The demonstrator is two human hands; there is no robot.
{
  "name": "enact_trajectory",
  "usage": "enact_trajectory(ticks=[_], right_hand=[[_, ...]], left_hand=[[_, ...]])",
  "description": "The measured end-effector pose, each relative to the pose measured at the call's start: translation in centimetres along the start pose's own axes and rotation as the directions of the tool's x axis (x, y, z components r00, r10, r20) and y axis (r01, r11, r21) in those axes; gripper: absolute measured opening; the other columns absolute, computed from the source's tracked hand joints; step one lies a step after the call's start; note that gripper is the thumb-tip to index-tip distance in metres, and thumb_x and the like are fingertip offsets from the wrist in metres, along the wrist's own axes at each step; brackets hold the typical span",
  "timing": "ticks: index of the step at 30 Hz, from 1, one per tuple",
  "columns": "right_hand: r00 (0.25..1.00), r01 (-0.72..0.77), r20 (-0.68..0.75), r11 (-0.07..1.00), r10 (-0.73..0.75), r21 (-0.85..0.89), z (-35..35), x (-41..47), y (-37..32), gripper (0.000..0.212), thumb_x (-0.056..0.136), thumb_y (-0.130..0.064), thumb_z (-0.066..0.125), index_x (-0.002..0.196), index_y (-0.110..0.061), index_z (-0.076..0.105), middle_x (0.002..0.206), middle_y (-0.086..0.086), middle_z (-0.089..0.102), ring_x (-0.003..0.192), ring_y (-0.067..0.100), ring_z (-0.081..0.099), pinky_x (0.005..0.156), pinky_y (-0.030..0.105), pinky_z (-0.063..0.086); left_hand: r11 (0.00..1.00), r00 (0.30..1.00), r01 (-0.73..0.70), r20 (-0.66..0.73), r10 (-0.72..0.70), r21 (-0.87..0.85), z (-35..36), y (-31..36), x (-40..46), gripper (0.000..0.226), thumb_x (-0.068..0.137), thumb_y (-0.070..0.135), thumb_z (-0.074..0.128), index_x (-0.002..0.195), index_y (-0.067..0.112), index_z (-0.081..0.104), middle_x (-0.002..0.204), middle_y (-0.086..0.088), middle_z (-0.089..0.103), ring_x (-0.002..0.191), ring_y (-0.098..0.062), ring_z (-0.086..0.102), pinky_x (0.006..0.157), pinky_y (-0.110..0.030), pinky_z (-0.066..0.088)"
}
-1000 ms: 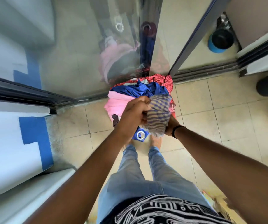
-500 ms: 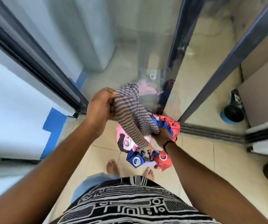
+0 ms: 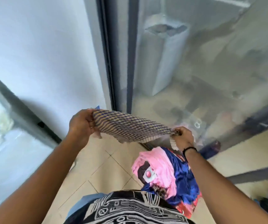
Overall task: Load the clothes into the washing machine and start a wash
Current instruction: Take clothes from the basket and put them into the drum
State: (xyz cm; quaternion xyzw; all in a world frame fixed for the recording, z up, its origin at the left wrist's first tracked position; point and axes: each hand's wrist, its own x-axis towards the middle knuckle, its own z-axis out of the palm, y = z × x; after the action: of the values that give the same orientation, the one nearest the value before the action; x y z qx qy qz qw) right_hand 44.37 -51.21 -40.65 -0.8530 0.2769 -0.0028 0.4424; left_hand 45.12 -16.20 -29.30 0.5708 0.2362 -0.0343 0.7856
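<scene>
Head view: the striped cloth (image 3: pixel 130 128) is stretched between both hands — left hand (image 3: pixel 81 125) gripping one end, right hand (image 3: pixel 182 137) pinching the other — above the clothes pile (image 3: pixel 167 173) just below the right fingers.

Beige tiled floor (image 3: pixel 107 165), heaped clothes pile (image 3: pixel 167 177) on it (pink, blue, red).

One head-worn wide view looks steeply down, close over the arms, toward the tiled floor (image 3: pixel 97 168).
</scene>
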Motion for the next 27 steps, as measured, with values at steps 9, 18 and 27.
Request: enact_trajectory(ticks=[9, 18, 27], right_hand=[[0.947, 0.282, 0.121, 0.952, -0.296, 0.12, 15.5, -1.5, -16.4, 0.02, 0.078, 0.002, 0.07, 0.09, -0.014, 0.071, 0.065, -0.007, 0.071, 0.06, 0.006, 0.068, 0.058, 0.022, 0.058], [0.846, 0.454, 0.216, 0.871, -0.487, 0.189, 30.6, -3.9, -29.0, 0.006, 0.083, -0.019, 0.074, 0.083, -0.021, 0.068, 0.074, -0.003, 0.07, 0.072, 0.018, 0.066, 0.068, 0.03, 0.054], [0.74, 0.238, 0.464, 0.835, -0.486, 0.495, 42.9, -7.0, -40.2, 0.027, 0.083, 0.003, 0.065, 0.093, -0.02, 0.073, 0.094, 0.006, 0.074, 0.088, 0.023, 0.072, 0.078, 0.04, 0.062]], left_hand=[[0.966, 0.953, -0.12, -0.299, 0.047, -0.23, -18.3, 6.6, 5.8, 0.024, 0.101, 0.017, 0.042, 0.082, 0.015, 0.056, 0.086, -0.006, 0.06, 0.074, -0.019, 0.057, 0.069, -0.031, 0.046], [0.899, 0.798, -0.326, -0.596, 0.094, -0.293, -31.8, 11.4, 6.9, 0.029, 0.096, 0.019, 0.051, 0.077, 0.017, 0.073, 0.089, -0.005, 0.073, 0.078, -0.021, 0.068, 0.077, -0.034, 0.054], [0.814, 0.626, -0.477, -0.778, 0.05, -0.332, -38.2, 13.9, 8.2, 0.03, 0.097, 0.017, 0.045, 0.081, 0.013, 0.07, 0.055, 0.008, 0.062, 0.052, -0.009, 0.059, 0.064, -0.028, 0.046]])
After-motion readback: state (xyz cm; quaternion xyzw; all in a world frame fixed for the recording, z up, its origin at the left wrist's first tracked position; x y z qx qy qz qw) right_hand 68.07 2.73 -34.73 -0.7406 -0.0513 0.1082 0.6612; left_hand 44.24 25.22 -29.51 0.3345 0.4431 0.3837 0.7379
